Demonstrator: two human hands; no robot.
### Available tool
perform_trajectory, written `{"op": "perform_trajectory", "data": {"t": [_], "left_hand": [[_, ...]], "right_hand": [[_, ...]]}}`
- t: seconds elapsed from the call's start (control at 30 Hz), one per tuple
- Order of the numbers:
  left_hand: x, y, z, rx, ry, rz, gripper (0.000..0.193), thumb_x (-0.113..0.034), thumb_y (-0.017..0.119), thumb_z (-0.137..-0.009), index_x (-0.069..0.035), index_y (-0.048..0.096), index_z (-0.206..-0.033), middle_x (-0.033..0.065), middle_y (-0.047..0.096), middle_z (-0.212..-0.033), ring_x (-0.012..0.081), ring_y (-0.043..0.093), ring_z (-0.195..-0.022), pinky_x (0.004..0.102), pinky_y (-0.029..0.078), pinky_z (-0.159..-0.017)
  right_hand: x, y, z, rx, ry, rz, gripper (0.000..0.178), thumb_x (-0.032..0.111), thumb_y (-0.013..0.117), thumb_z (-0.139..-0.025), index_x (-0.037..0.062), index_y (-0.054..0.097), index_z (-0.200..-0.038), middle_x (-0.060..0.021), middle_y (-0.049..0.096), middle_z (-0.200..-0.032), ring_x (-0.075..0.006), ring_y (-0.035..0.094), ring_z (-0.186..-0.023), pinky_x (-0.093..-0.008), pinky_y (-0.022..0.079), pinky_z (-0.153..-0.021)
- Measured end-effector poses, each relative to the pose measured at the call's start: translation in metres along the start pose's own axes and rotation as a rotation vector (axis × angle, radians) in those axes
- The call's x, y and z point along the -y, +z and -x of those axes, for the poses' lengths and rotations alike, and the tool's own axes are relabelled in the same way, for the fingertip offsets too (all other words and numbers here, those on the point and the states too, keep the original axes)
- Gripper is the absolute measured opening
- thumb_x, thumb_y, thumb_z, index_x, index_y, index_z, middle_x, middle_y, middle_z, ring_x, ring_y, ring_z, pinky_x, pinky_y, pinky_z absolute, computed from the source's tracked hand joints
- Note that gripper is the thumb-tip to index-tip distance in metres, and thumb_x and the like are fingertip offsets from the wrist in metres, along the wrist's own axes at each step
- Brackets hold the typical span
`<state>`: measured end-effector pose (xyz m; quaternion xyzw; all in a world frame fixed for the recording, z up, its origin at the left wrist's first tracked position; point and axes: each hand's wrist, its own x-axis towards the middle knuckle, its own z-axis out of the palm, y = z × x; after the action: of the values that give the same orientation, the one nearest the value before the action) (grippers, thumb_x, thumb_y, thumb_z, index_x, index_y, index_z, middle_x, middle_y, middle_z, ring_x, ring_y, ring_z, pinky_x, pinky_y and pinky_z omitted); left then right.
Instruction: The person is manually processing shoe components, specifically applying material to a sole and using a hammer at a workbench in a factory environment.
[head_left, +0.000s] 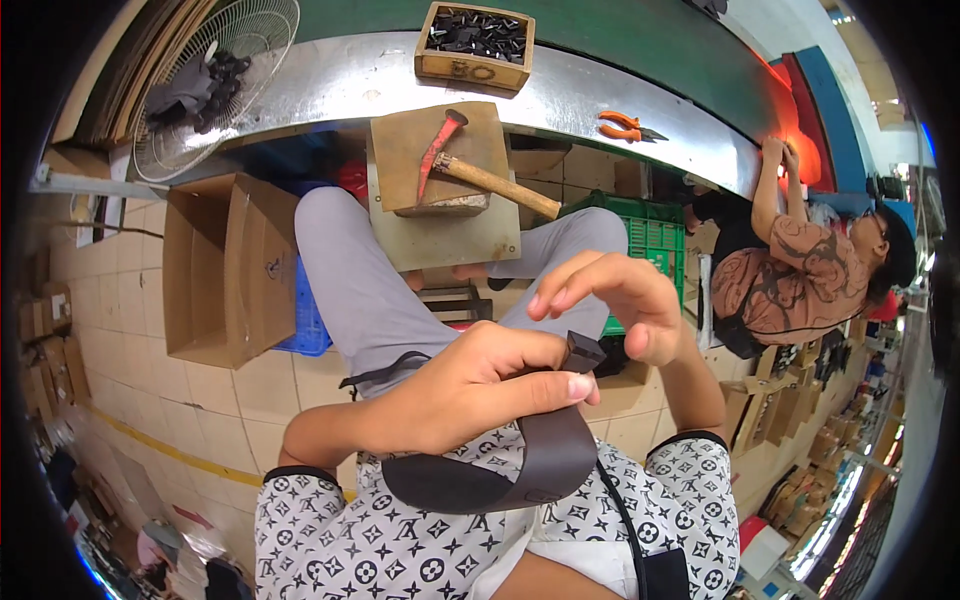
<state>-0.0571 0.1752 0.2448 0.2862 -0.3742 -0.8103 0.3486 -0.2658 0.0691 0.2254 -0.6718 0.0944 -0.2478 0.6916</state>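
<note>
Head view shows the left hand (pixel 470 392) pinching a dark strap (pixel 562 455) near the loosely spread right hand (pixel 636 296).

Brightly lit, with white glare along the metal bench (pixel 572 92), a strong red-orange glow at far right by another person's hands (pixel 782 158), and dim shadow beneath the bench. Fairly crisp on the near left hand (pixel 470 392) and brown strap (pixel 562 455), but smeared around the boxes (pixel 50 375) at left, bending toward a blackened rim.
</note>
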Motion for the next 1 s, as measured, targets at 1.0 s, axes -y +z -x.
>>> {"op": "perform_trajectory", "data": {"t": [1.0], "left_hand": [[-0.143,-0.382,0.074,-1.952,0.927,-0.673,0.071,-0.046,0.058,-0.100,0.013,0.038,-0.133,0.0247,0.054,-0.128,0.0336,0.062,-0.109,0.0411,0.049,-0.102]], "right_hand": [[-0.130,0.012,0.034,-1.013,0.217,0.082,0.037,0.024,0.054,-0.105,-0.0002,0.061,-0.078,-0.0052,0.067,-0.078,-0.0096,0.058,-0.072,-0.0257,0.047,-0.070]]}}
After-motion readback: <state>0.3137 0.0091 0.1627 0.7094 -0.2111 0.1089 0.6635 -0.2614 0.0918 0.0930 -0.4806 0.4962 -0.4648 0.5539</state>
